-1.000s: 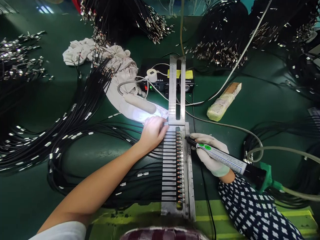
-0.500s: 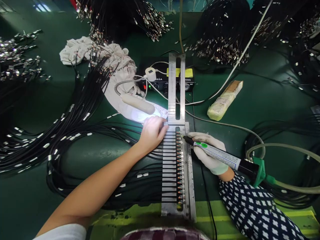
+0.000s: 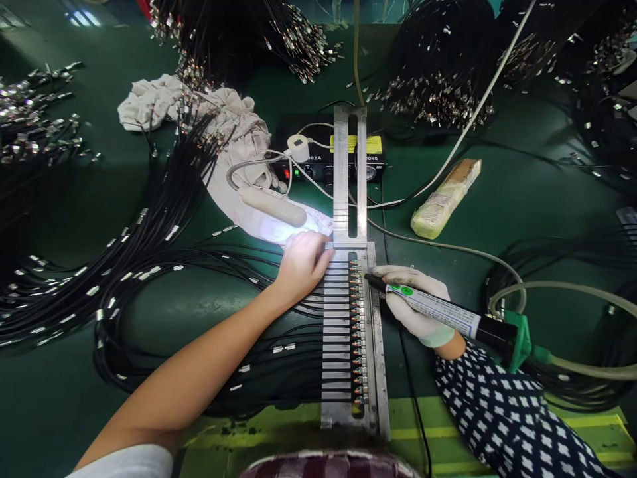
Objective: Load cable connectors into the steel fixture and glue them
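A long metal jig [image 3: 377, 372] lies lengthwise on the green table, with several black cable ends [image 3: 356, 332] clamped side by side in its slots. My bare left hand [image 3: 301, 265] rests on the jig's upper left edge, fingers curled and pressing on the cables there. My gloved right hand [image 3: 417, 307] grips a pen-like dispensing tool [image 3: 432, 309] with green buttons. Its black tip touches the connectors near the top of the row. A hose [image 3: 572, 368] runs off from the tool's green rear end.
Bundles of black cables [image 3: 149, 219] with metal ends fan out at left and pile up at the back. A white cloth [image 3: 233, 133], a small lit gooseneck lamp [image 3: 273, 207], a black controller box [image 3: 323, 159] and a taped block [image 3: 445, 199] lie behind the jig.
The tool tip has shifted slightly up and left along the connector row. My left hand has stayed in place on the jig.
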`<move>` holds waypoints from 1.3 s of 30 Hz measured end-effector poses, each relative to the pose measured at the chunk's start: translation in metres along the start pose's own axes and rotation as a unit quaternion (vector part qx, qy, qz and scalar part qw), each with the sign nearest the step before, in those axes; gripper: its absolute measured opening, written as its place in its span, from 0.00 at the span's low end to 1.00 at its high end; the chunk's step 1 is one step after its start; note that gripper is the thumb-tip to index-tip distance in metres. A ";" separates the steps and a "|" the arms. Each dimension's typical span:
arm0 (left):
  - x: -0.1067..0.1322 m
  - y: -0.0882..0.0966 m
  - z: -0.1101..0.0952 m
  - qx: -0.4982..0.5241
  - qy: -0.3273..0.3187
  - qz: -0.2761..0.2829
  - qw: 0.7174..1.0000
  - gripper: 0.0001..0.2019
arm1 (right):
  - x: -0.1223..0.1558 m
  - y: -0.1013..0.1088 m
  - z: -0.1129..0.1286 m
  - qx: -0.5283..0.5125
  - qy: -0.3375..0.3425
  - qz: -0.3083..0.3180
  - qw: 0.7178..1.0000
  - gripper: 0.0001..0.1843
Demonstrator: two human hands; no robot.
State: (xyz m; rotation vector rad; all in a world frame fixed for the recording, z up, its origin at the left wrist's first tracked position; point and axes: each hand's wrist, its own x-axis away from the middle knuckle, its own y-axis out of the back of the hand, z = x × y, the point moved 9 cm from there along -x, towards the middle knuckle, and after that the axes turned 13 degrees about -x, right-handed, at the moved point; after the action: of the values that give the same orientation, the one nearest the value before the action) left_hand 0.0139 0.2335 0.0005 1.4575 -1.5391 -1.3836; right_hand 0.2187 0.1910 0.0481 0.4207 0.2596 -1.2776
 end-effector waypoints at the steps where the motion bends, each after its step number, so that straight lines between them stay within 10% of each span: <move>1: 0.000 0.000 0.000 0.001 0.001 0.000 1.000 0.08 | 0.000 0.000 0.000 0.000 -0.003 -0.001 1.000 0.09; 39: 0.000 0.000 -0.001 -0.016 -0.008 -0.005 1.000 0.07 | 0.016 0.007 0.004 -0.049 0.001 -0.034 0.998 0.14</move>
State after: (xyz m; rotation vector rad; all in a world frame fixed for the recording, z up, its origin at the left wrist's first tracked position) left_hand 0.0148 0.2337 0.0006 1.4403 -1.5132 -1.4234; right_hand 0.2293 0.1771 0.0460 0.3328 0.3396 -1.3244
